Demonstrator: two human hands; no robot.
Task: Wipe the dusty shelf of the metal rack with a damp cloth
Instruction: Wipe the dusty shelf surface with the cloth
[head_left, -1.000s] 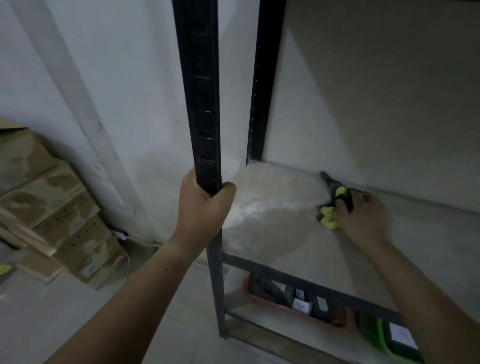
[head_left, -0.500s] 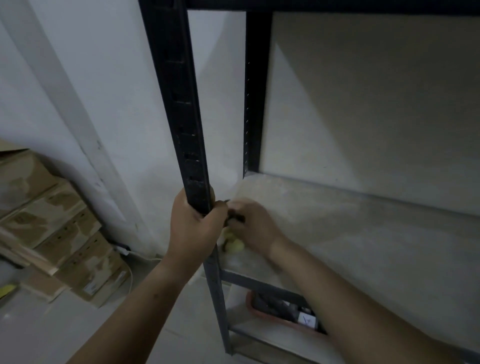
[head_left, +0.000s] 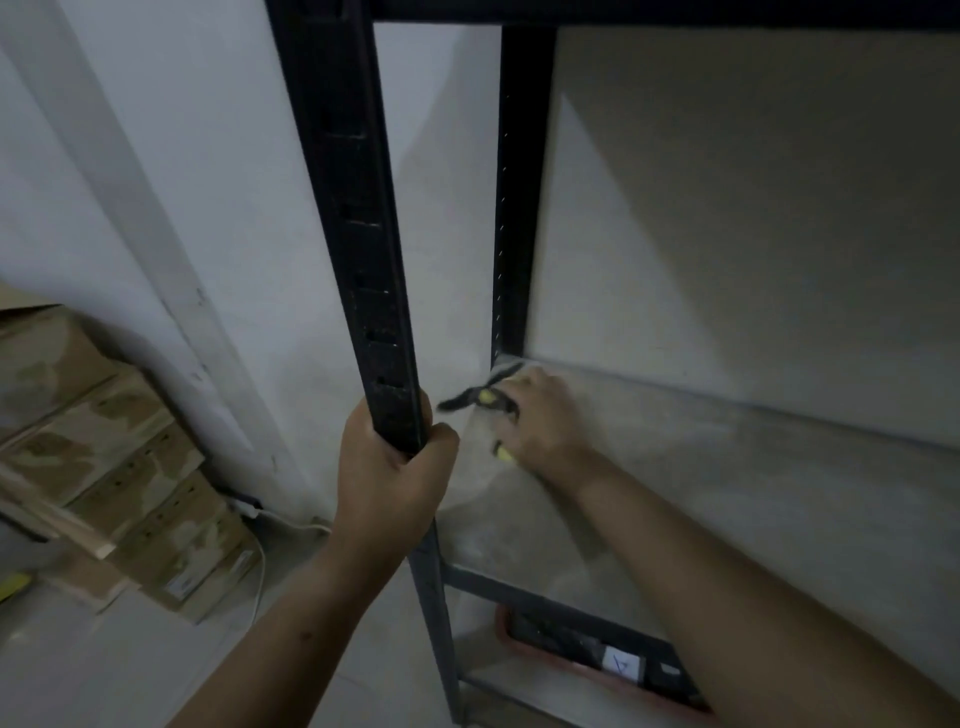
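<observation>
Cloth (head_left: 488, 399), yellow and black, pressed on pale dusty shelf (head_left: 727, 493) at back left corner under closed right hand (head_left: 537, 418), left hand (head_left: 389, 467) clenched round black front post (head_left: 358, 234), reddish tray (head_left: 597, 660) below holding dark indistinct items and white label

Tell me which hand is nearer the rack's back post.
Right. The right hand presses the cloth on the shelf beside the back post; the left hand grips the front post.

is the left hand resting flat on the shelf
No, the left hand is wrapped around the rack's front upright post, off the shelf.
</observation>
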